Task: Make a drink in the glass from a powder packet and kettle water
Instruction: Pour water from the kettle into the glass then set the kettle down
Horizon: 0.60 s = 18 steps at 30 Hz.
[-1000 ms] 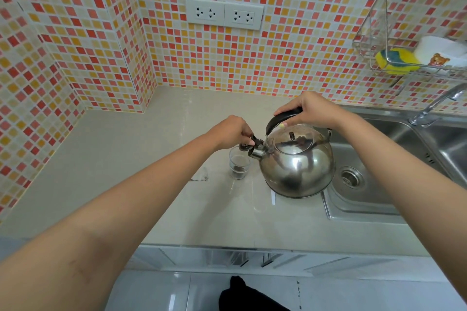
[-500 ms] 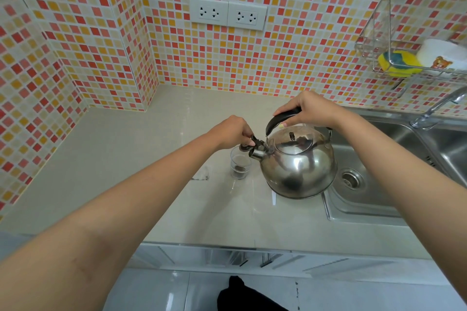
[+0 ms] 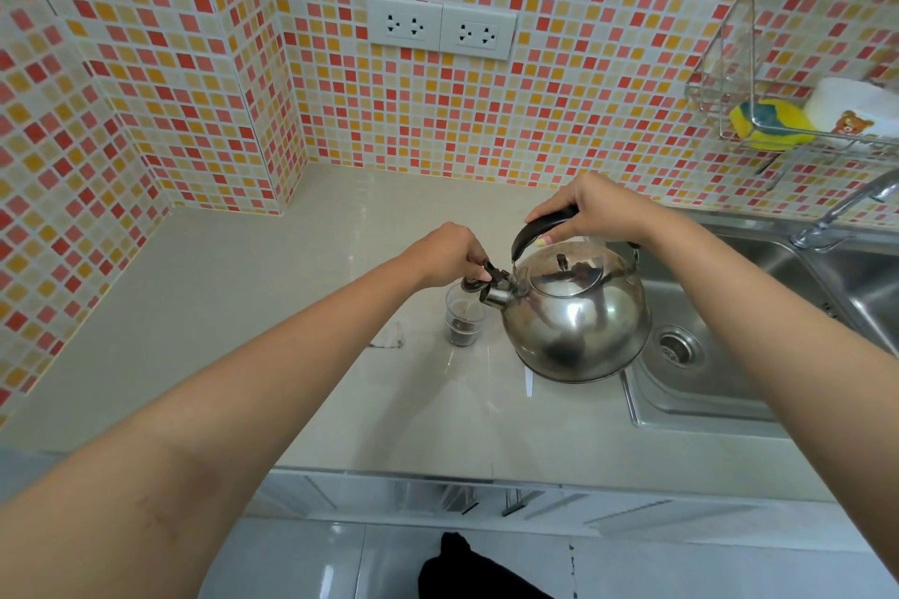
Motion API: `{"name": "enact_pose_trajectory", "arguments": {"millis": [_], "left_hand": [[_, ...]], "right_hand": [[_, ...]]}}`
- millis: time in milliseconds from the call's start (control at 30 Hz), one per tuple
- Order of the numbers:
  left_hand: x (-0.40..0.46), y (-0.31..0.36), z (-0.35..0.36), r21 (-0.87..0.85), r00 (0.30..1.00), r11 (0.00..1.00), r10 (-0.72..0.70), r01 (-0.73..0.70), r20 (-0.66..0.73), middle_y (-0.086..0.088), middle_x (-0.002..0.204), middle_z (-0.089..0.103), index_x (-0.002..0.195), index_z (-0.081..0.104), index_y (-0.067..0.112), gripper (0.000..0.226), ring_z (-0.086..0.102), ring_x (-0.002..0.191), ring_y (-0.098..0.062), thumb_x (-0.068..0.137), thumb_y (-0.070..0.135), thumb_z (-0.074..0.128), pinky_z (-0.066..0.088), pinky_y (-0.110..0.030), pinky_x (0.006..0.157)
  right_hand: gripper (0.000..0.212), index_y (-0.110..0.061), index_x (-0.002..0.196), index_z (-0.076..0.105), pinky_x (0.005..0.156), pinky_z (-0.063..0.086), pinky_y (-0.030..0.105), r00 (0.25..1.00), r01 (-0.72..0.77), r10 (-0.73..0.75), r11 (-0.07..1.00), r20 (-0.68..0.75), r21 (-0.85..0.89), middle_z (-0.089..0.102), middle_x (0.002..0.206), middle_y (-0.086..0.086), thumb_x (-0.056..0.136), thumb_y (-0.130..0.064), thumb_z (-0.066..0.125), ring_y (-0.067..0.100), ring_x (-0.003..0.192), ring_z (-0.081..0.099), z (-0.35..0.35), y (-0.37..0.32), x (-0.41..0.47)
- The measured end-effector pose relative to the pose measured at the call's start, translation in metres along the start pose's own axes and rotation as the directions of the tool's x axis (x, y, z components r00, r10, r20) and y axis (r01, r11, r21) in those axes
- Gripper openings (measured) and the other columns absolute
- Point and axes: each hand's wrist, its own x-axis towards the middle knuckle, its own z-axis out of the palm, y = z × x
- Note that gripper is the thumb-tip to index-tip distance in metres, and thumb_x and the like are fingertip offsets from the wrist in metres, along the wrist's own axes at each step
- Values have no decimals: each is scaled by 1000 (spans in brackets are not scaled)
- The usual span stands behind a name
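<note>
The kettle (image 3: 576, 321) hangs just above the worktop (image 3: 272, 287), close to the sink (image 3: 700, 399) on its right, tipped a little to the left so its spout (image 3: 496, 294) sits over the glass (image 3: 464, 321). The right hand (image 3: 598, 209) is clamped round the black handle (image 3: 537, 229) arching over the lid. The left hand (image 3: 450, 253) has its fingertips pinched on the small cap lever at the spout, apparently holding the cap open. The glass stands on the worktop, touching or very near the kettle's left flank, with dark powder in its bottom; I cannot tell whether water is running yet. An empty-looking packet (image 3: 389, 336) lies just left of the glass.

That kettle looks heavy if it is full, and its polished steel would be slick and probably hot, so the handle is the only sensible hold; the lever by the spout is near any steam. The glass is small, light and breakable, and a nudge from the kettle's belly could tip it. A slow tilt from the wrist seems wise.
</note>
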Motion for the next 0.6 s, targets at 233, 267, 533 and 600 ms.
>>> {"name": "enact_pose_trajectory", "arguments": {"millis": [233, 267, 533, 600], "left_hand": [[1, 0, -2, -6, 1000, 1000, 7, -7, -6, -26, 97, 67, 98, 75, 5, 22, 46, 78, -22, 86, 22, 69, 37, -34, 70], [1, 0, -2, -4, 1000, 1000, 7, -7, -7, -27, 98, 66, 97, 75, 4, 23, 45, 77, -21, 86, 22, 69, 37, -34, 69], [2, 0, -2, 8, 1000, 1000, 21, -22, 2, -22, 86, 63, 94, 74, 2, 23, 45, 78, -22, 85, 23, 69, 39, -34, 70], [3, 1, -2, 20, 999, 999, 32, -32, -3, -23, 93, 67, 97, 75, 5, 22, 48, 79, -23, 85, 23, 70, 43, -38, 72]], "right_hand": [[36, -26, 108, 71, 76, 45, 12, 1000, 4, -4, 1000, 5, -20, 71, 98, -14, 73, -18, 78, -3, 88, 64, -4, -1, 1], [36, -26, 108, 71, 76, 45, 12, 1000, 5, -5, 1000, 6, -19, 72, 98, -14, 73, -18, 78, -4, 88, 64, -5, -1, 1], [35, -26, 107, 72, 71, 42, 6, 1000, 11, -10, 999, 18, -48, 69, 90, -19, 72, -21, 79, -15, 78, 61, -6, -1, 1], [35, -26, 106, 72, 70, 42, 6, 1000, 11, -10, 998, 22, -59, 67, 87, -24, 72, -20, 79, -17, 77, 60, -7, -2, 1]]}}
